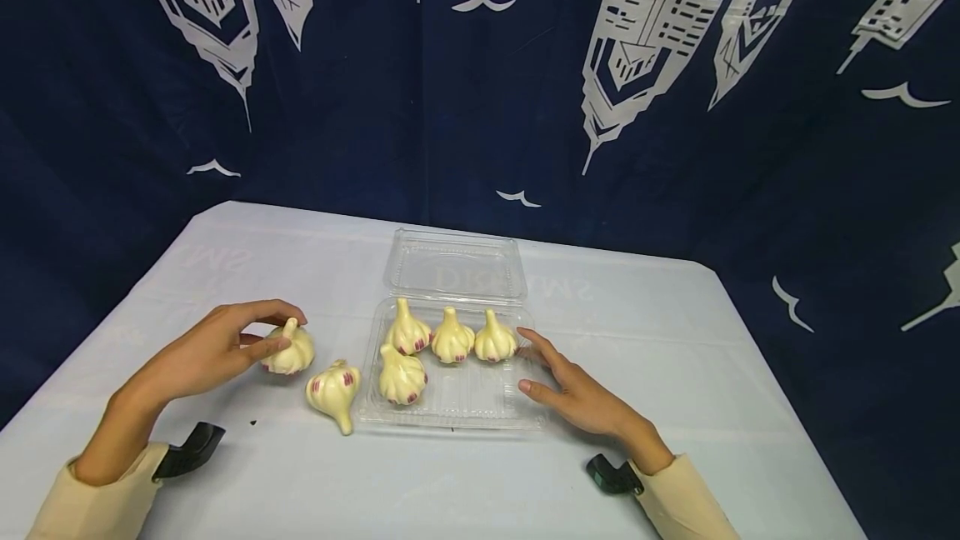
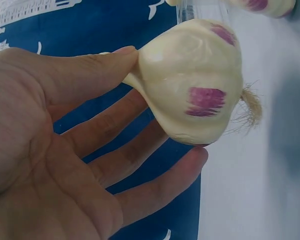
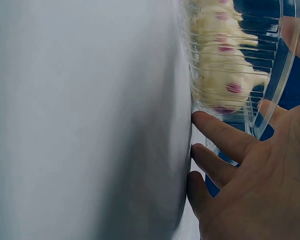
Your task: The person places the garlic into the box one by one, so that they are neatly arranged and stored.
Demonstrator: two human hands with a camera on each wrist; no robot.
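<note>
My left hand pinches a garlic bulb near its neck, left of the container. In the left wrist view the thumb lies on the neck, the other fingers spread behind the pale bulb with purple patches and a root tuft. Another garlic bulb lies on its side on the table, stem toward me. Several garlic bulbs sit in the clear plastic container, three along the back and one at front left. My right hand is spread at the container's right wall, fingertips down by the table.
The container's hinged lid lies opened back behind it. A white cloth covers the table. Behind hangs a dark blue curtain with white building prints. A small dark speck lies at the left.
</note>
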